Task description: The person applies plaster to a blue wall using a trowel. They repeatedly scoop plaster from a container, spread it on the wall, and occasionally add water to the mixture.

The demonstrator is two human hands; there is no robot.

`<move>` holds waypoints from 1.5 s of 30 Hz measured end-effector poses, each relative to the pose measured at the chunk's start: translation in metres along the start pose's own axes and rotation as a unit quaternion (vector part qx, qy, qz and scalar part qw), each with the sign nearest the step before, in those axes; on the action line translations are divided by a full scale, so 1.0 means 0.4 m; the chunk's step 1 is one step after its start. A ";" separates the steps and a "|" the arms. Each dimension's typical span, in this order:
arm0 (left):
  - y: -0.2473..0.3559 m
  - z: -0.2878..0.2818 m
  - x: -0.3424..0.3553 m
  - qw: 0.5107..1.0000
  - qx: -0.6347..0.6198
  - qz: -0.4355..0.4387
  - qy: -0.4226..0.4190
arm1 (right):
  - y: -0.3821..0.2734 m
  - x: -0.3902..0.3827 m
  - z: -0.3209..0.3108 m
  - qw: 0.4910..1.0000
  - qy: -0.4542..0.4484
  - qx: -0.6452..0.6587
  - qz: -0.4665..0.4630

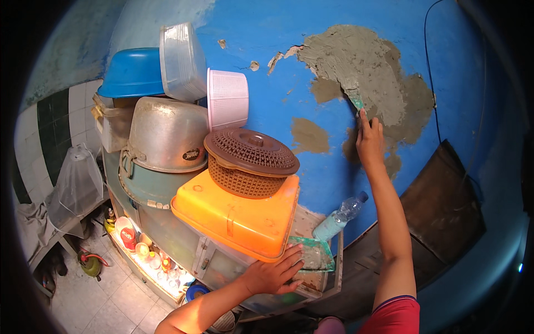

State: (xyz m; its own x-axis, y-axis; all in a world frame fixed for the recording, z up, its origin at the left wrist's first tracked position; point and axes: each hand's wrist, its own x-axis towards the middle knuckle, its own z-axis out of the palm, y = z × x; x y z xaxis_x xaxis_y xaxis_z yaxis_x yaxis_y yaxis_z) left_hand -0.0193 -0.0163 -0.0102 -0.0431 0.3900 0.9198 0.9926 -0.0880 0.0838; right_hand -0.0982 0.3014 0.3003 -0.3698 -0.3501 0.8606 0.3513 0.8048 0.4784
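On the blue wall, right hand (pixel 369 139) is gripping a putty knife (pixel 354 100), pressing rough grey cement patch (pixel 367 72); left hand (pixel 273 274) is lying open-fingered on green mortar tray (pixel 318 255) w/ wet grey mix, beside orange plastic tub (pixel 239 217).

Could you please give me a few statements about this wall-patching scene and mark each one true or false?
1. The right hand presses a small trowel against the grey plaster patch on the blue wall. True.
2. The left hand is raised against the wall. False: it rests low, on the edge of a shallow tray beside the orange container.
3. A brown lidded basket sits on top of the orange container. True.
4. The plastic bottle stands upright on the floor. False: it leans tilted against the wall, behind the tray.
5. The pink basket lies under the metal basin. False: it sits above and beside it.
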 end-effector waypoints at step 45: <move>-0.001 0.013 0.007 1.000 0.001 -0.003 0.030 | -0.073 0.077 0.015 0.927 0.002 0.339 0.163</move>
State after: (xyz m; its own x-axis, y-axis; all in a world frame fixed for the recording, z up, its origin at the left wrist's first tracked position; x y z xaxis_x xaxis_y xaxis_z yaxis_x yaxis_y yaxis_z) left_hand -0.0192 -0.0102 -0.0096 -0.0556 0.3352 0.9405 0.9926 -0.0831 0.0883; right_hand -0.1249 0.2702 0.3118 -0.3351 -0.0367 0.9415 -0.1771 0.9839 -0.0247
